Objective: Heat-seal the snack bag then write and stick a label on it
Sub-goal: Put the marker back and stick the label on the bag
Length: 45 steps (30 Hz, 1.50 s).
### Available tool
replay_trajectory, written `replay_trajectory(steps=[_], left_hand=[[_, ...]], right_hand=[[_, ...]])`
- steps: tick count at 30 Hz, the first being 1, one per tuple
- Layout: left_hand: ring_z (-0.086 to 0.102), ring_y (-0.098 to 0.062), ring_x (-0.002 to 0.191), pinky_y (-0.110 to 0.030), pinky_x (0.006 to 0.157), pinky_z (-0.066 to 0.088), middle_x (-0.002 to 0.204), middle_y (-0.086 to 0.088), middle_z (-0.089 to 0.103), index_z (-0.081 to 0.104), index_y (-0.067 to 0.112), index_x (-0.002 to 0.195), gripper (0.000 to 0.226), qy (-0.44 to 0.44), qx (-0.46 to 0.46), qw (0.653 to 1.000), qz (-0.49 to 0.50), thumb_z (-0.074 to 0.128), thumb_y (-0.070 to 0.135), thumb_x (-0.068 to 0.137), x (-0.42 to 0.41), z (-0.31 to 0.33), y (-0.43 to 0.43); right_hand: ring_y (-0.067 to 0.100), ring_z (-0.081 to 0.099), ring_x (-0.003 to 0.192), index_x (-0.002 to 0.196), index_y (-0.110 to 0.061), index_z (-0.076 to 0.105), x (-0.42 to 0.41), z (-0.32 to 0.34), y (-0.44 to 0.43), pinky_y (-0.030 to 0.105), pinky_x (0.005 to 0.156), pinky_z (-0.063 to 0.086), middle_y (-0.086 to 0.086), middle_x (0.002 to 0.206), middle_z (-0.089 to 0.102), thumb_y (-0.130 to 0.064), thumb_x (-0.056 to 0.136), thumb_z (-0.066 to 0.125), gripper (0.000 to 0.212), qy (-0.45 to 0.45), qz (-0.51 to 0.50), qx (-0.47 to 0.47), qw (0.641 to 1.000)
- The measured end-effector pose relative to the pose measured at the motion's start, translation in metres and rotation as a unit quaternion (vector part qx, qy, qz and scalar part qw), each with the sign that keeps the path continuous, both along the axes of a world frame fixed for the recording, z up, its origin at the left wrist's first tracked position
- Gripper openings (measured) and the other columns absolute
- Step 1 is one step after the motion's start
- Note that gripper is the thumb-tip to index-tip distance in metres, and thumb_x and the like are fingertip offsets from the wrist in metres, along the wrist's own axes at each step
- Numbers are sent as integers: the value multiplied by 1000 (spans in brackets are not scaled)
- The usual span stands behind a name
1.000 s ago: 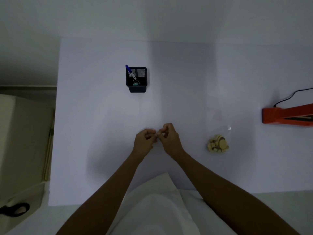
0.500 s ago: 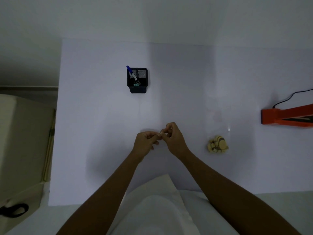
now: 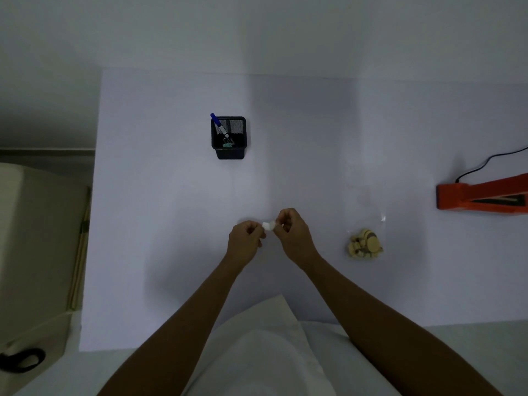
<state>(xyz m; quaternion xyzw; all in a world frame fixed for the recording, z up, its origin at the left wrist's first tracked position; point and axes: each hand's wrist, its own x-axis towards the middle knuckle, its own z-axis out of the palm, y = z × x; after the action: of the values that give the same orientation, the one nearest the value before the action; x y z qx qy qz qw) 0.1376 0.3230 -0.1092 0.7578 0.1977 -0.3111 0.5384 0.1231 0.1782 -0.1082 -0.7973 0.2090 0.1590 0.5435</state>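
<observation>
A small white label (image 3: 268, 225) is stretched between my two hands above the middle of the table. My left hand (image 3: 246, 238) pinches its left end and my right hand (image 3: 292, 233) pinches its right end. The clear snack bag (image 3: 365, 238) lies flat to the right of my hands, with pale round snacks bunched at its near end. The orange heat sealer (image 3: 480, 198) sits at the right edge, its black cord running off behind. A blue marker (image 3: 218, 124) stands in a black mesh pen holder (image 3: 228, 138) further back.
The white table sheet (image 3: 160, 224) covers the work surface. A beige box (image 3: 34, 238) stands off the left edge, with a black loop (image 3: 21, 360) near its front corner. My white garment (image 3: 257, 352) shows at the bottom.
My hands have drawn slightly apart, so the white label now shows between the fingertips. Everything else on the table stayed put.
</observation>
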Motion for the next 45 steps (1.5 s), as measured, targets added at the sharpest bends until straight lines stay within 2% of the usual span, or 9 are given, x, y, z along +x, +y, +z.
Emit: replay_trajectory(steps=[10,15,21,24,27,32,37,40,45], left_hand=[[56,-13,52,-15,45,43,61,-6,65,69,4,74,22,3,82,996,44,55,10,90,-5,-9,5],[65,-19,66,-29,63,52,73,-5,70,70,10,79,12,-9,128,990,57,64,17,86,-6,-10,1],[64,-18,82,-23,74,46,93,-5,73,74,11,97,14,-76,166,983,34,63,13,88,-16,15,-6],[64,-15,85,-18,74,47,99,-3,71,72,10,102,16,-144,111,983,-16,60,8,91,-26,33,-17],[66,-13,78,-13,68,49,99,-1,71,69,11,107,18,-95,-11,995,-40,56,11,95,-38,63,-38],[71,-16,92,-35,84,56,105,0,74,70,15,111,26,18,-175,984,38,50,26,99,-47,100,-65],[72,-14,90,-34,81,57,98,1,76,72,16,107,23,11,-175,984,40,63,32,92,-53,113,-94],[72,-17,88,-33,75,56,94,-2,76,71,14,103,18,0,-158,986,54,66,25,90,-54,119,-111],[71,-18,78,-28,64,53,90,-5,76,71,10,101,12,-18,-131,988,80,63,14,92,-47,117,-138]], right_hand=[[20,43,65,85,-18,51,-3,3,-27,33,61,39,3,78,50,-11,84,61,12,33,-127,30,991],[17,46,66,86,-21,54,-11,12,-37,32,60,39,4,81,55,-17,77,62,12,39,-159,53,985],[14,44,57,88,-18,55,-23,31,-42,26,52,38,3,77,57,-3,88,64,18,22,-159,77,984],[15,43,55,91,-14,54,-29,47,-45,26,48,38,3,74,56,-4,90,64,14,13,-146,99,984],[15,46,59,93,-12,55,-36,64,-50,27,51,41,8,79,60,-6,91,64,11,-6,-113,101,988],[9,54,61,96,-13,57,-49,88,-66,21,57,49,8,86,66,-10,91,67,11,-62,-49,57,995],[5,58,68,96,-13,61,-58,107,-96,20,64,52,-5,82,65,-11,87,71,14,-91,-7,60,994],[3,63,69,99,-7,64,-61,117,-120,19,62,53,1,86,71,1,87,66,15,-89,23,73,993],[12,53,51,89,-5,64,-66,115,-166,26,52,45,9,80,73,11,88,53,20,-92,-65,99,989]])
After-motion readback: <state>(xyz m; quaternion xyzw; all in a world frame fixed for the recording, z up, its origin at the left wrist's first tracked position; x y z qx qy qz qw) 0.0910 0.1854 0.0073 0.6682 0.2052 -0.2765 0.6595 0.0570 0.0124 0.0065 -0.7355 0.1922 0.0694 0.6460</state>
